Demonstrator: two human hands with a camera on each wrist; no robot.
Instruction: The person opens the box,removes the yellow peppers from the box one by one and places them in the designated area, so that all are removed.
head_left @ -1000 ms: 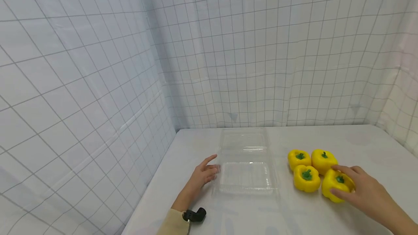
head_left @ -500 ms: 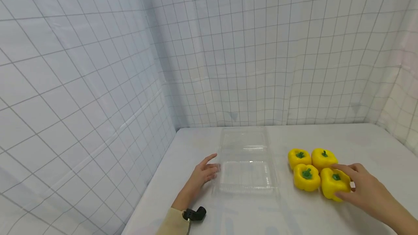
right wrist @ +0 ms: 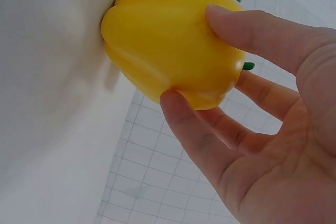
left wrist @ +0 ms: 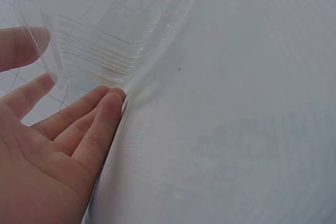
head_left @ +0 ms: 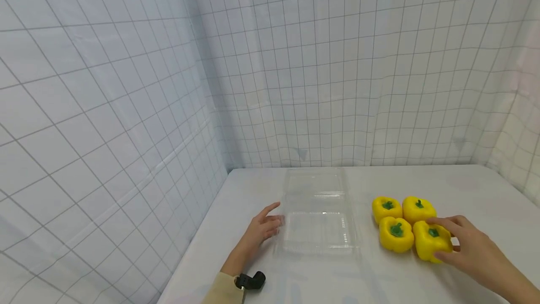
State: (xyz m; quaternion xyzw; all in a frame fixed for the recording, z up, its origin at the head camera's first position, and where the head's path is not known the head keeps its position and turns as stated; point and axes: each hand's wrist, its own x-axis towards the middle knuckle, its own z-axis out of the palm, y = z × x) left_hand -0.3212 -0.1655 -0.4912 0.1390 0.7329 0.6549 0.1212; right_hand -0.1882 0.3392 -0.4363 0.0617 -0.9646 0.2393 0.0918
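Observation:
At the right of the table, my right hand [head_left: 476,245] holds the nearest yellow bell pepper [head_left: 431,243] between thumb and fingers. This pepper stands against its neighbours with its green stem up. In the right wrist view the thumb and fingertips [right wrist: 176,103] press on the skin of the held pepper [right wrist: 168,40]. To the left, my left hand [head_left: 258,231] lies beside a clear plastic clamshell box [head_left: 316,247], lid laid back. Its fairly straight fingers touch the box's left side, as the left wrist view shows with the fingertips [left wrist: 113,95] at the box wall [left wrist: 97,56].
Close to the held pepper stand a front-left pepper [head_left: 396,236], a back-left pepper [head_left: 386,208] and a back-right pepper [head_left: 417,209]. The box's lid [head_left: 315,182] lies toward the back. Gridded white curtains [head_left: 337,83] hang behind and beside the white table [head_left: 329,280].
My right hand has shifted the front-right pepper slightly left, closing the gap to the front-left one. My left hand stays where it was by the box.

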